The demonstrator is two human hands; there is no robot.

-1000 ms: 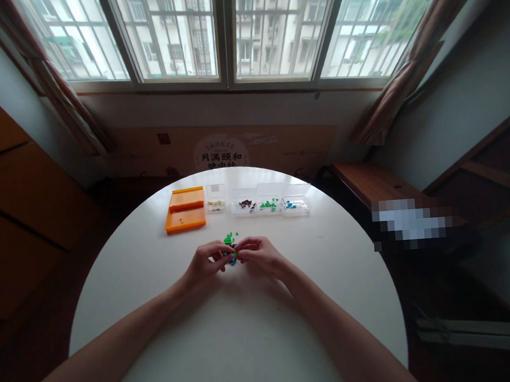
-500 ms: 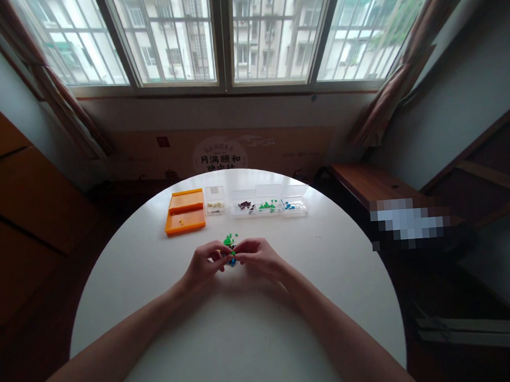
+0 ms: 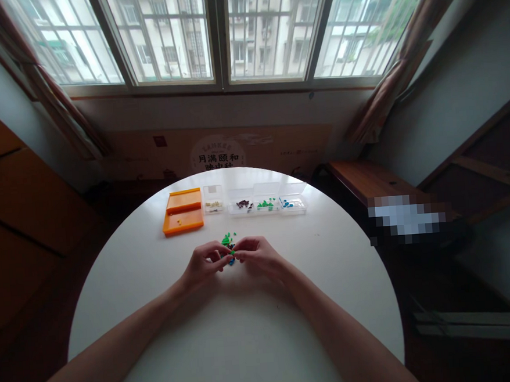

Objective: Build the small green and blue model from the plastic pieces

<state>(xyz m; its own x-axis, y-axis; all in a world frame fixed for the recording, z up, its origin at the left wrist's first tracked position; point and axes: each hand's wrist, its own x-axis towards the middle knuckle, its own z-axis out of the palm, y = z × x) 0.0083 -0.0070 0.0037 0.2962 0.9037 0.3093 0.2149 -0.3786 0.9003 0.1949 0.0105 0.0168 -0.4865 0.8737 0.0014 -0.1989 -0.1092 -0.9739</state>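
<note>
My left hand (image 3: pixel 205 260) and my right hand (image 3: pixel 258 251) meet over the middle of the table, thumbs and forefingers pinched together. Between their fingertips is a small green piece (image 3: pixel 232 252), gripped from both sides; its exact kind is too small to make out. Just beyond the fingers lies a little heap of loose green pieces (image 3: pixel 226 238). Blue pieces (image 3: pixel 231 262) and some dark ones show beneath the fingertips, partly hidden by them.
On the round white table (image 3: pixel 231 344) stand an orange open case (image 3: pixel 182 222) with a few yellow bits, a small clear box (image 3: pixel 213 200) of pale pieces, and a clear compartment box (image 3: pixel 266 212) with brown, green and blue pieces. A wooden bench (image 3: pixel 363 177) is at right.
Both hands keep their pinch on the small green piece, with only slight finger movement. The whole view has shifted a little.
</note>
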